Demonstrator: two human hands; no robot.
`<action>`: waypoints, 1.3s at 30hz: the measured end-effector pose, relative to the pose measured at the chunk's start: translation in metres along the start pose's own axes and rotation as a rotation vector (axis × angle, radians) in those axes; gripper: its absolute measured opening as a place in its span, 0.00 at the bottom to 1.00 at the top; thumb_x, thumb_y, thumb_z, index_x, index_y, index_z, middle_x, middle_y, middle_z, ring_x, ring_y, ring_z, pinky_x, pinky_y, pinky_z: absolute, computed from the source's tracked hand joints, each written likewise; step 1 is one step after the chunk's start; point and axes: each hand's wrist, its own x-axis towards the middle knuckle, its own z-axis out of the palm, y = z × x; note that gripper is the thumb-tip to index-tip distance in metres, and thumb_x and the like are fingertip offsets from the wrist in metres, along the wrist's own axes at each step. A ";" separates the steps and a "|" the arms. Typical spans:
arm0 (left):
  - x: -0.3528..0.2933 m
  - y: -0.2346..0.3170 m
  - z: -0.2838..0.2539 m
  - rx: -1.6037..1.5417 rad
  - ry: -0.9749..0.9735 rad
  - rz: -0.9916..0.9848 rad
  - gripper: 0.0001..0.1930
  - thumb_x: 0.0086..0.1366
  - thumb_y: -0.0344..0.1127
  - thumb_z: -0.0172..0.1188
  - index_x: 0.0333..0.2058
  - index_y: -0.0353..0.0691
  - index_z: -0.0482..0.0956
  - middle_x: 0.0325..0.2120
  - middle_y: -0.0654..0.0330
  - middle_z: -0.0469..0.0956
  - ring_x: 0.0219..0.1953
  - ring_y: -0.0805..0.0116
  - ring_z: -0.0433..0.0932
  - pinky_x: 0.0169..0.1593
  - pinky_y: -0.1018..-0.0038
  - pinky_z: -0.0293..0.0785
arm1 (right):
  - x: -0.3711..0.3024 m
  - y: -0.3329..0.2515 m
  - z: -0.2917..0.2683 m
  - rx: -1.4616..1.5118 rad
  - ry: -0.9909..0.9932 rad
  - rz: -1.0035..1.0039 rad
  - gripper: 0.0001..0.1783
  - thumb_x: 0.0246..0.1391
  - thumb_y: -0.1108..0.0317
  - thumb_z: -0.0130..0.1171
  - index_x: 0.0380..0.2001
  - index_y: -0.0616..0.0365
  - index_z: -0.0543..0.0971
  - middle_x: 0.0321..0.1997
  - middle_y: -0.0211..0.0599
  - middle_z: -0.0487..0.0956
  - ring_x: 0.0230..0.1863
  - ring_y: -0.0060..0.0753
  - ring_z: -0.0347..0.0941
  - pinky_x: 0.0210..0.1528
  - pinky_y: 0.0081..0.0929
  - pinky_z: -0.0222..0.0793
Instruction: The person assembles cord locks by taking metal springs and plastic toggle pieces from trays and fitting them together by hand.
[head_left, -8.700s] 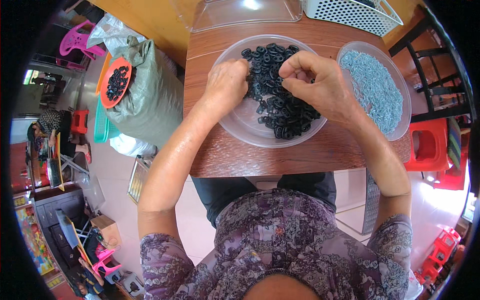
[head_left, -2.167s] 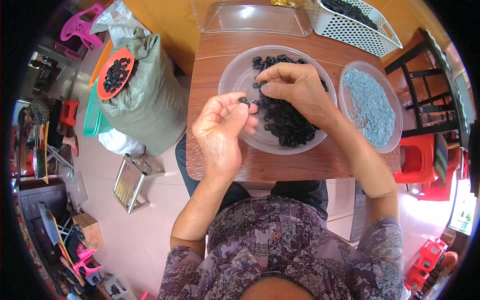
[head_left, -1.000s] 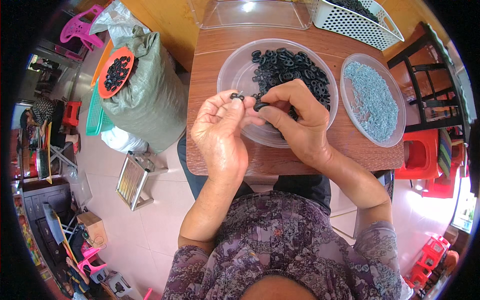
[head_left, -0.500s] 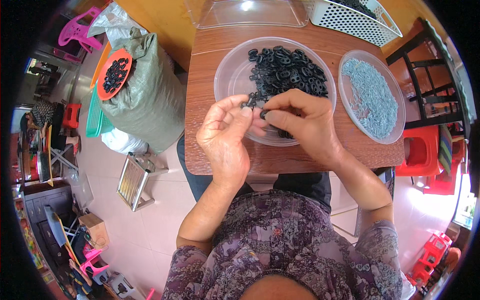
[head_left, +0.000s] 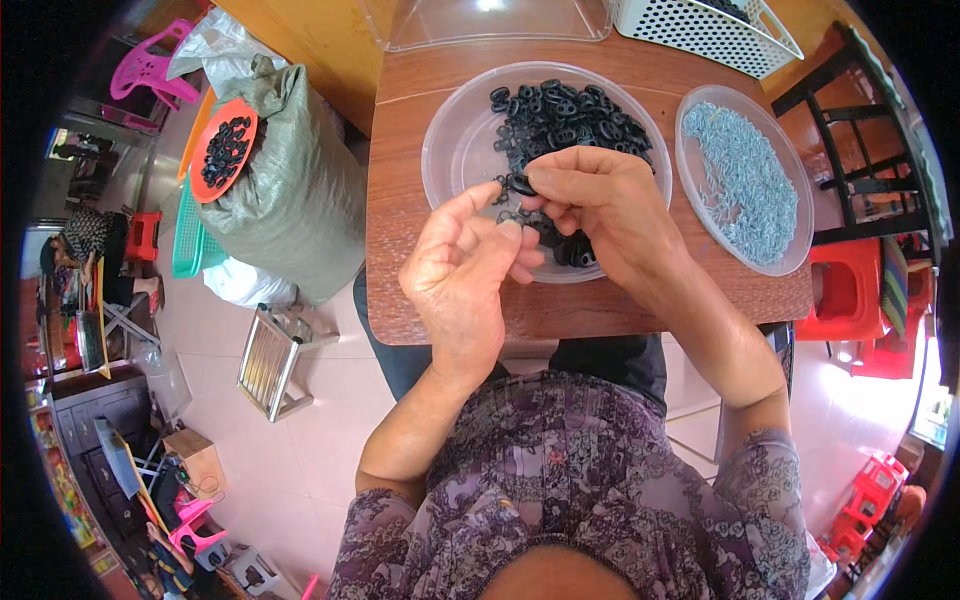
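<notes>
Over a round clear plastic bowl (head_left: 437, 165) on the table, my two hands meet. In the bowl lie many small black plastic pieces (head_left: 560, 112), oval with holes in them. My right hand (head_left: 625, 200) pinches one dark oval piece (head_left: 521, 186) between thumb and forefinger. My left hand (head_left: 460, 265) is beside it, thumb and forefinger spread apart, other fingers loosely curled. Small dark bits show behind the left fingertips; I cannot tell whether they touch them. A round clear tray (head_left: 690, 208) to the right holds a heap of thin pale blue pieces (head_left: 745, 180).
A white perforated basket (head_left: 700, 40) and a clear rectangular tray (head_left: 500, 42) stand at the table's far side. To the left, a stuffed grey-green sack (head_left: 300, 190) bears an orange plate (head_left: 207, 180) of black pieces. A metal stool (head_left: 275, 360) and red stools (head_left: 845, 290) flank the table.
My left thumb and forefinger have parted from the black pieces they pinched. My right hand has risen slightly away, still pinching a dark piece. The view has shifted a little.
</notes>
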 end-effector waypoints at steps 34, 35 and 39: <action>0.001 -0.002 0.004 0.021 0.089 0.011 0.14 0.57 0.19 0.53 0.44 0.26 0.70 0.23 0.57 0.76 0.21 0.75 0.74 0.23 0.83 0.70 | -0.006 0.012 0.011 -0.146 0.050 -0.284 0.07 0.45 0.74 0.61 0.29 0.66 0.78 0.25 0.30 0.78 0.24 0.14 0.68 0.25 0.13 0.63; 0.001 -0.002 0.004 0.021 0.089 0.011 0.14 0.57 0.19 0.53 0.44 0.26 0.70 0.23 0.57 0.76 0.21 0.75 0.74 0.23 0.83 0.70 | -0.007 0.011 0.011 -0.153 0.049 -0.279 0.07 0.45 0.73 0.61 0.29 0.65 0.78 0.25 0.30 0.78 0.24 0.14 0.68 0.25 0.13 0.62; 0.002 -0.002 0.004 0.023 0.097 0.011 0.15 0.57 0.19 0.52 0.44 0.26 0.70 0.22 0.57 0.76 0.21 0.75 0.74 0.23 0.83 0.70 | -0.006 0.013 0.009 -0.135 0.047 -0.244 0.07 0.45 0.72 0.61 0.29 0.64 0.79 0.24 0.31 0.78 0.23 0.13 0.67 0.24 0.12 0.61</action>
